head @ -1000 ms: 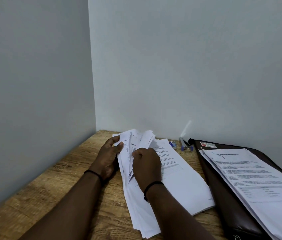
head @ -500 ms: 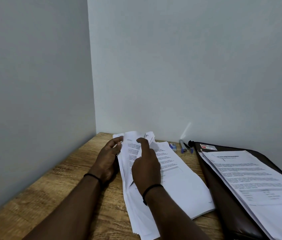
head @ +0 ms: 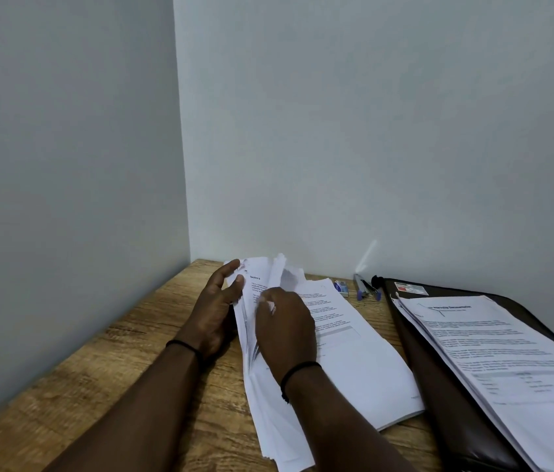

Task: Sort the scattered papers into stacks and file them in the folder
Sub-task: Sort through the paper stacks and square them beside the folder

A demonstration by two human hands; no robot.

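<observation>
Head view — left hand (head: 216,310) grips the loose papers (head: 268,396) at their edge — right hand (head: 286,327) pinches some sheets.

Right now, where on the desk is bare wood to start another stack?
Bare wooden desk lies left of the left hand, out to the side wall. The middle is crowded: fanned papers, flat stack, then the folder under more sheets. Pens fill the back strip.
</observation>
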